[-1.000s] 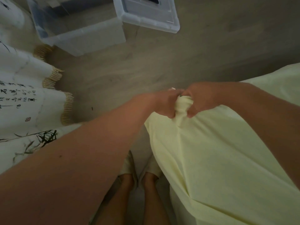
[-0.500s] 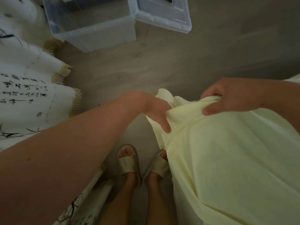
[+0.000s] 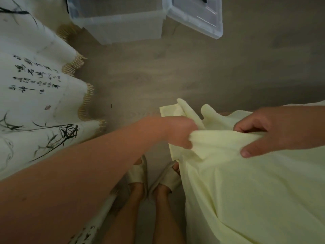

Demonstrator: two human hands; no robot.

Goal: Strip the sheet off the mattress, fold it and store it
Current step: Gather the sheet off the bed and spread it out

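The wooden floor (image 3: 193, 76) fills most of your view. Your pale yellow sheet (image 3: 246, 182) hangs in front of you at lower right, draped over your right leg. A white cloth with ink writing and a fringed hem (image 3: 35, 103) lies at left. A clear storage bin (image 3: 119, 27) sits open at the top, its lid (image 3: 197, 13) beside it. Your left hand (image 3: 177, 132) has its fingers pinched on the sheet's upper edge; your right hand (image 3: 274, 131) grips the same edge, thumb in front.

Head cam looks steeply down, close, at dim floor (image 3: 175, 76), prob. standing.
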